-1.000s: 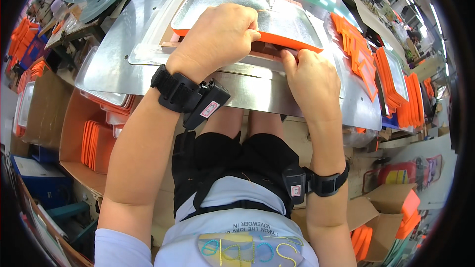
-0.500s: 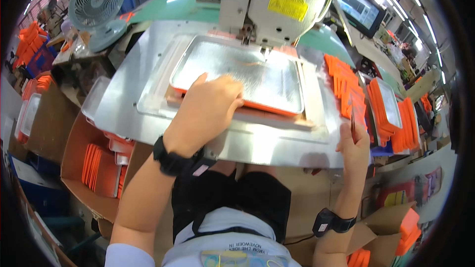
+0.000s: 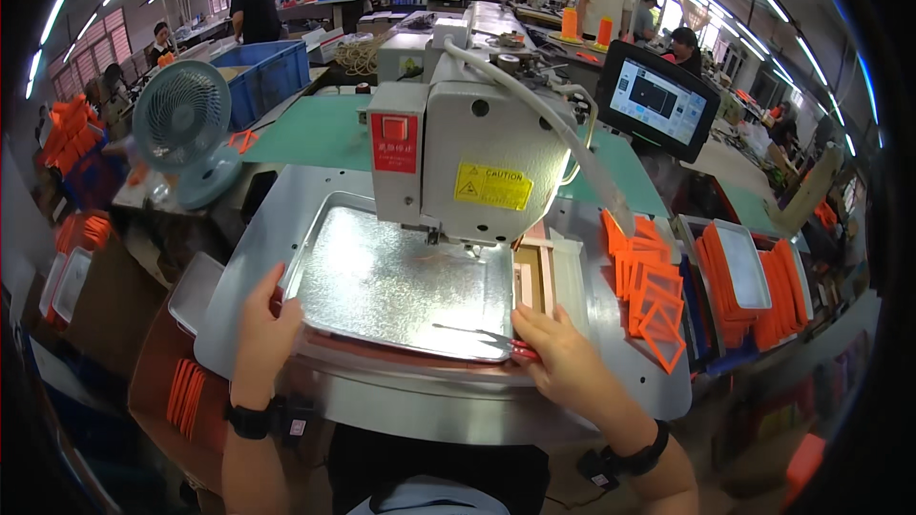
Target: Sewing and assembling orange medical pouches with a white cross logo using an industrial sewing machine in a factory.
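Observation:
A shallow silvery metal tray (image 3: 401, 291) lies under the head of a sewing machine (image 3: 468, 153), slightly left of a tan frame (image 3: 542, 277) on the metal plate. My left hand (image 3: 267, 329) is at the tray's left front corner, thumb on the rim and fingers beside its outer edge. My right hand (image 3: 563, 353) is at the right front corner and holds a slim pointed tool with red handles (image 3: 521, 349). The tool's dark tips reach over the tray's surface; whether it is tweezers or snips I cannot make out.
Orange frame-shaped pieces (image 3: 649, 286) lie overlapping at the right of the plate. Beyond them stand orange-edged trays (image 3: 735, 272). A fan (image 3: 181, 119), a blue crate (image 3: 267, 81) and a screen (image 3: 658, 100) surround the machine. Boxes stand at lower left. Other people work far back.
The view has tilted up. The tray has shifted left off the tan frame, baring its right part. My left hand has moved to the tray's left edge, my right hand with the tool to its right corner.

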